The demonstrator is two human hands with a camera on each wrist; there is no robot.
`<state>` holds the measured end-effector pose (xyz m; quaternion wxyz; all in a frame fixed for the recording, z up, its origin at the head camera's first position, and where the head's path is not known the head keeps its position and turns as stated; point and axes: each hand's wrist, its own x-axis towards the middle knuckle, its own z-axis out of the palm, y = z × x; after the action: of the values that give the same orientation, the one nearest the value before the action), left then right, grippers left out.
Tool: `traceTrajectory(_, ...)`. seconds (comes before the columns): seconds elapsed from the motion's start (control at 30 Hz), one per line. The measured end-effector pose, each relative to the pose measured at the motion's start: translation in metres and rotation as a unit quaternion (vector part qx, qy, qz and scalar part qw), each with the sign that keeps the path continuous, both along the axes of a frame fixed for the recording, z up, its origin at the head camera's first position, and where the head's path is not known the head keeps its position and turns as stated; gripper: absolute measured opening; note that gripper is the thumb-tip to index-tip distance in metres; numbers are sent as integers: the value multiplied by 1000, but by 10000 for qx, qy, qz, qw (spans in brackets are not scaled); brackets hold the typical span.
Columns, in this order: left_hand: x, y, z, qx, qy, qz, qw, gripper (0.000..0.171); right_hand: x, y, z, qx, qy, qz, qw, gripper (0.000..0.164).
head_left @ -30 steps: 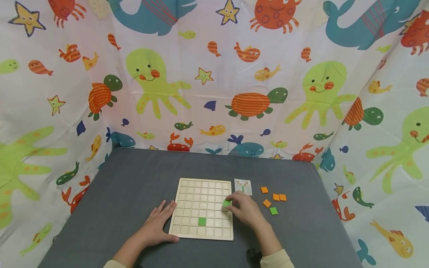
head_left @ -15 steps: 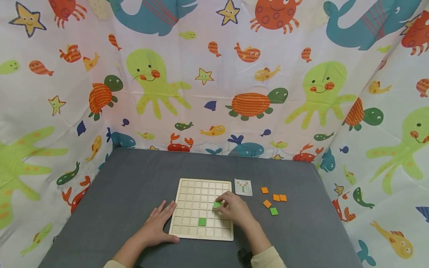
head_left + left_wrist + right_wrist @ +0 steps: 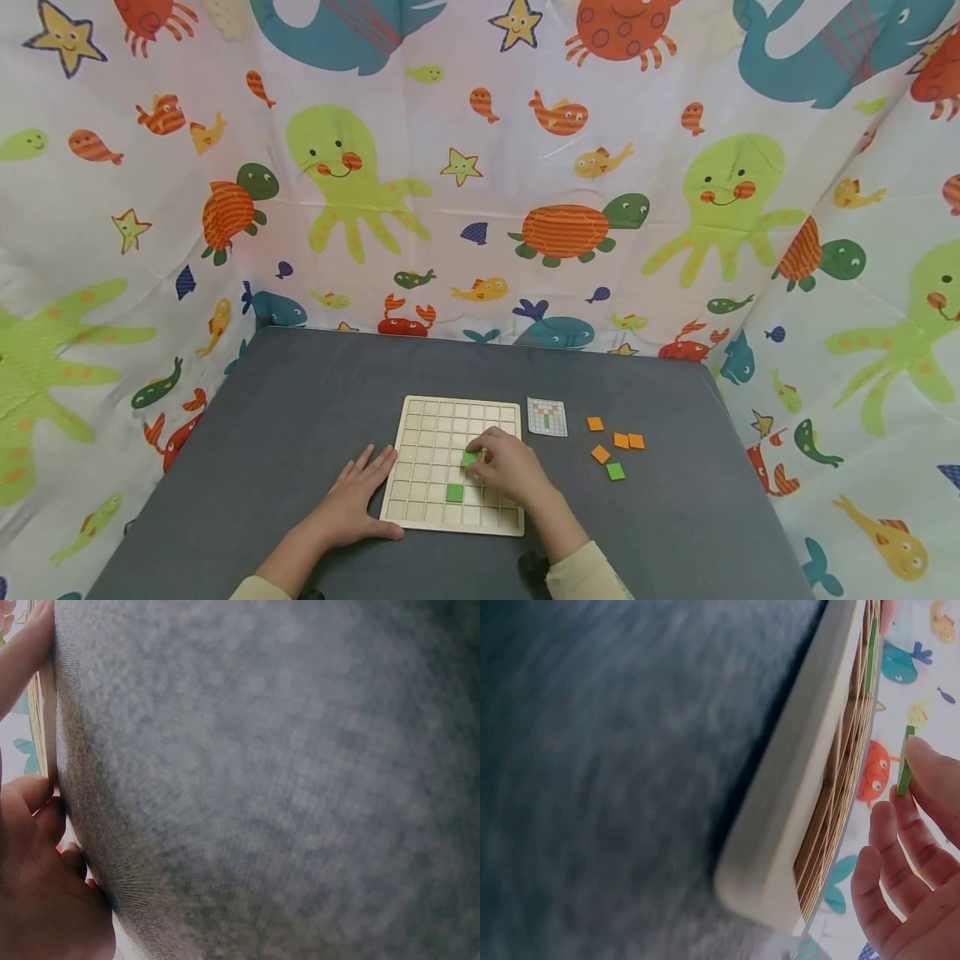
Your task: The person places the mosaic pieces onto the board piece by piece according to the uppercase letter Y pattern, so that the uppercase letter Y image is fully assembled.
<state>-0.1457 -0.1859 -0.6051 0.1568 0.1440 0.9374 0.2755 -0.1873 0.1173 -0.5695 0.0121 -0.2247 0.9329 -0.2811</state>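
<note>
A pale wooden grid board (image 3: 427, 433) lies on the grey table. My right hand (image 3: 512, 468) pinches a green square tile (image 3: 468, 458) between thumb and fingers, over the middle of the board. In the right wrist view that green tile (image 3: 906, 761) is seen edge-on, raised above the board's surface. Another green tile (image 3: 454, 493) sits in a cell lower on the board. My left hand (image 3: 351, 500) rests at the board's left edge with fingers spread, the thumb by the lower left corner. The left wrist view has the left hand (image 3: 45, 877) against the board's side.
A small pattern card (image 3: 547, 417) lies just right of the board. Farther right are several loose orange tiles (image 3: 600, 454) and one green tile (image 3: 615, 472). A curtain (image 3: 480, 192) printed with sea animals hangs behind the table.
My right hand has moved left across the board with the green tile, from its right edge toward the middle. The left hand stays at the board's edge.
</note>
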Motion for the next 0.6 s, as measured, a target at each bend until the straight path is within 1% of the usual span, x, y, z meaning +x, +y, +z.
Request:
traceTrajectory(0.23,0,1,1,-67,-32,23,10000,129,0,-11,-4,3,-159,152,9998,23)
traceTrajectory(0.37,0,0,1,-64,49,-9,10000,130,1,-15,-5,22,-287,207,9994,24)
traceTrajectory(0.47,0,0,0,-68,99,-1,9999,130,2,-18,-7,214,-355,236,9989,22)
traceTrajectory(0.6,1,0,-2,-61,62,43,10000,130,4,-21,-8,474,-374,222,9979,20)
